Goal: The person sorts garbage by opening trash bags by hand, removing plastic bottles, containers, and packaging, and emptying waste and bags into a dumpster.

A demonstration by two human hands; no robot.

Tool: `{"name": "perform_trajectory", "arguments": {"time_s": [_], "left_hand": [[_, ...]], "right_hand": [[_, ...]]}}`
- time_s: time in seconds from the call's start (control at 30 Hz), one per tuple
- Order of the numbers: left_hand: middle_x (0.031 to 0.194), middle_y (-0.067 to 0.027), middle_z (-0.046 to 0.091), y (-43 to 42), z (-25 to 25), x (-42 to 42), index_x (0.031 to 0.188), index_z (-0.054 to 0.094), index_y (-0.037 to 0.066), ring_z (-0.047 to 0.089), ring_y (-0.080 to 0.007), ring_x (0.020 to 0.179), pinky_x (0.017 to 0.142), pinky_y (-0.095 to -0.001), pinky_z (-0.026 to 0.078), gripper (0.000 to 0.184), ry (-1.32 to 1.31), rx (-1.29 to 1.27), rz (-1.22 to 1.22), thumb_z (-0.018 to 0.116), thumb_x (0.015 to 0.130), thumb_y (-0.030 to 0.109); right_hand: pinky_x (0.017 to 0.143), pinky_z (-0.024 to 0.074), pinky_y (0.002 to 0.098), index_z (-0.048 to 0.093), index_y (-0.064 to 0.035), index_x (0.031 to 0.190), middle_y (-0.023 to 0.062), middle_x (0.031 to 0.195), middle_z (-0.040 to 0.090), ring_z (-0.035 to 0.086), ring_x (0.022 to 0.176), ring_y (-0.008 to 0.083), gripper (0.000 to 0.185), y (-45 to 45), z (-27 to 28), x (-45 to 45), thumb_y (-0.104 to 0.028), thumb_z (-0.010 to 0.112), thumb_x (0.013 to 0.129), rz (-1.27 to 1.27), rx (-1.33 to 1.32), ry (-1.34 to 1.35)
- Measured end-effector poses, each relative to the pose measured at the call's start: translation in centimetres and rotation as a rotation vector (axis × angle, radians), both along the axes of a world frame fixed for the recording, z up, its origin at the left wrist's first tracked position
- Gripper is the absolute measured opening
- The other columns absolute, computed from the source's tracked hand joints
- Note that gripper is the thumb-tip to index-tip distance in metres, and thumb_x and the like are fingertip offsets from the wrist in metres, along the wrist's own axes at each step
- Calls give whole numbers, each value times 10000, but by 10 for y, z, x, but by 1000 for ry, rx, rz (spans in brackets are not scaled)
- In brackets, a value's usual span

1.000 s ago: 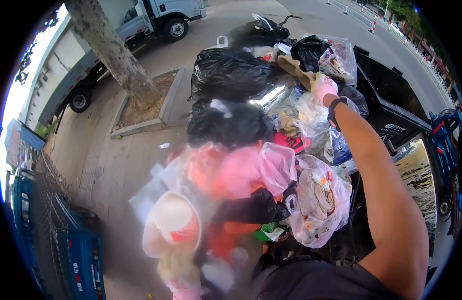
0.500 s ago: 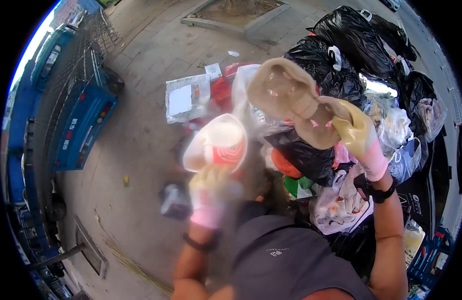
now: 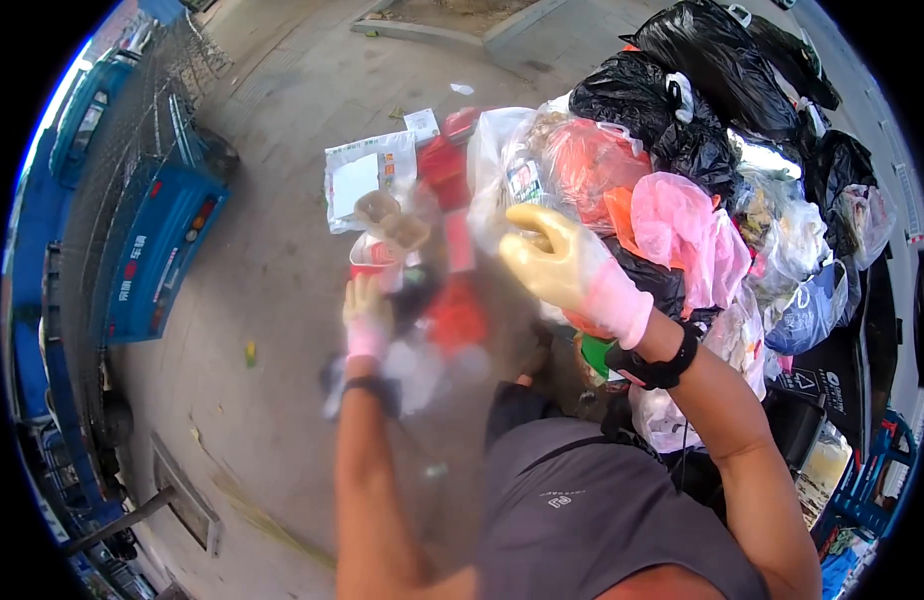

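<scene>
Paved ground (image 3: pixel 272 410) serves as the working surface, outdoors; a blue truck (image 3: pixel 167 260) stands well apart to the left of the pink bag (image 3: pixel 687 235), which I take as my reference point. Beyond the pink bag, a large black bag (image 3: pixel 717 70) lies on the heap. The reference bag itself presents as thin, slack film: I judge it soft, somewhat slippery and liable to tear, best taken by a gathered fold. Well to its left is a flat white packet (image 3: pixel 392 165), probably light and flexible. My right hand (image 3: pixel 562 265), gloved, is just left of the pink bag; its fingers are spread from the thumb, and I see nothing held. My left hand (image 3: pixel 367 305), also gloved, is farther left of the pink bag and nearer my body; blur prevents me from telling whether its fingers are closed on anything. Directly ahead of those fingers, well left of the pink bag, are two items overlapping in view; contact between them is unconfirmed. One is a tan moulded tray (image 3: pixel 407 230), which I judge very light, stiff, dry to grip and prone to cracking; a pinch at the rim should suit it. Smaller is a red-and-white tub (image 3: pixel 370 252), likely light and easily crushed, best held around the wall with slight pressure.
</scene>
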State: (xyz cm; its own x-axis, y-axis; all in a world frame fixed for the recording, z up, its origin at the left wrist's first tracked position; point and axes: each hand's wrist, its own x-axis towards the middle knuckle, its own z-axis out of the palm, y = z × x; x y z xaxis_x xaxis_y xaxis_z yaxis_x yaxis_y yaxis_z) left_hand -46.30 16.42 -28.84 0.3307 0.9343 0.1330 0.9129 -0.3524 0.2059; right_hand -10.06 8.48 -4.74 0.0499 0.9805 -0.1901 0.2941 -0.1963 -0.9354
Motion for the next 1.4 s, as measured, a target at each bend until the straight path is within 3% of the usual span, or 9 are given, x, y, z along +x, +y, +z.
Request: {"name": "perform_trajectory", "arguments": {"time_s": [0.13,0.37,0.73,0.87,1.0,1.13,1.2,1.3,1.4], "left_hand": [[1521,-248,550,-19,-54,-13,1416,608,52,505,-449,1410,1175,-496,432,530,-64,-95,46,707,919,207],[1511,-268,554,-48,-91,21,1434,589,2,492,-425,1436,1218,-467,383,540,-224,-281,153,667,964,256],[1555,-307,497,66,74,190,1491,500,-64,473,-458,1452,1219,-494,372,580,-478,45,-47,655,990,184],[1573,-295,485,104,174,307,1507,496,-44,462,-447,1467,1218,-486,374,590,-514,221,-363,671,997,196],[1543,-274,525,107,260,446,1504,513,-17,491,-434,1445,1202,-493,395,590,-579,369,-690,685,995,225],[1563,-258,517,89,297,583,1495,549,12,461,-418,1468,1218,-482,378,638,-603,358,-869,672,972,356],[1562,-268,511,85,301,648,1498,544,11,469,-418,1460,1215,-480,380,668,-606,339,-935,684,957,375],[1608,-235,471,81,308,731,1536,510,33,468,-409,1462,1206,-483,393,724,-477,313,-958,680,949,422],[1626,-223,453,83,312,802,1568,475,57,438,-404,1489,1201,-496,394,757,-429,349,-952,665,952,453]], "right_hand": [[981,529,298,598,20,1428,91,1240,711,671,1112,122,389,-61,34,49,-113,621,1063,-186,69,-18],[970,527,271,641,13,1392,102,1215,737,681,1130,127,368,-142,63,104,-78,641,1036,-563,-18,-38],[928,548,294,617,46,1392,103,1134,722,701,1049,152,420,-240,40,130,-37,671,984,-788,173,-171],[902,551,301,622,40,1388,91,1087,719,702,1006,156,423,-272,38,133,-36,682,976,-927,146,-112],[997,534,326,622,62,1376,162,1280,718,695,1164,215,398,-330,27,160,-54,669,999,-1066,152,-472],[1162,435,486,563,31,1433,273,1503,562,553,1373,437,524,-417,20,230,-182,708,977,-1319,-206,-1378],[1193,371,522,451,-33,1544,218,1593,485,482,1441,409,720,-491,-13,279,-305,741,943,-1417,-494,-1512],[1176,349,598,347,-93,1631,180,1617,465,449,1466,406,938,-569,-70,316,-456,767,875,-1564,-939,-1191],[1173,365,577,334,-86,1637,196,1597,489,485,1427,417,942,-589,-71,316,-430,765,874,-1469,-879,-1156]]}}
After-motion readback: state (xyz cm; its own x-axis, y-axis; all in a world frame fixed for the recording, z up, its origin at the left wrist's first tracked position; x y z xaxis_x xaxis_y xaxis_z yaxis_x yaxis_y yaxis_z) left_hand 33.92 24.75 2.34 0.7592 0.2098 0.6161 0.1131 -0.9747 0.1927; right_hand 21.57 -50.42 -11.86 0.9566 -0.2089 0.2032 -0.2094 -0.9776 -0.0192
